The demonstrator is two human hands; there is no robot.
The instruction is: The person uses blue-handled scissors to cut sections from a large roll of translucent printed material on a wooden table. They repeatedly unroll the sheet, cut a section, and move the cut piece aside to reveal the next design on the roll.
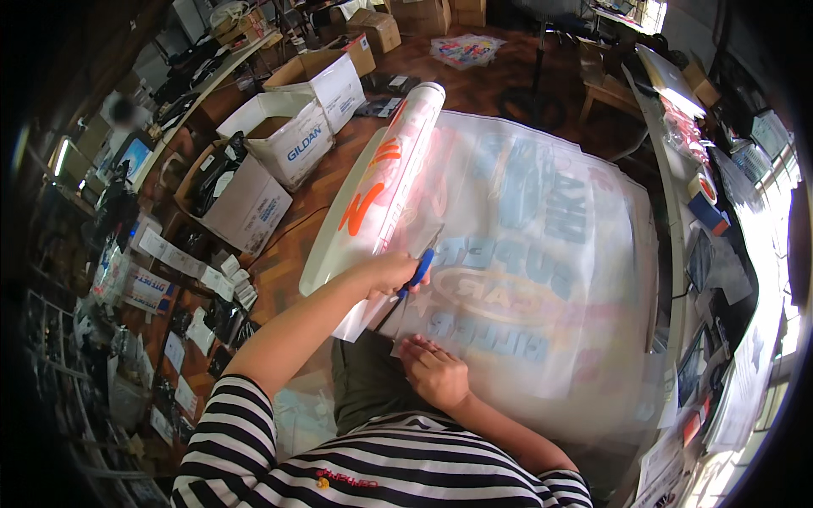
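My left hand grips a pair of scissors with blue handles. The blades point away from me, over the sheet beside a roll. That roll is translucent film with orange and red print, lying lengthwise at the left of the table. From it a large translucent sheet with faint blue and pink lettering spreads to the right over the table. A slit opens in the film near me, between the roll and the sheet. My right hand pinches the sheet's near edge, its fingers curled over the film.
Open cardboard boxes stand on the wooden floor at left, with papers and plastic packets around them. A long cluttered bench runs along the right by the windows. A stand's pole rises beyond the table.
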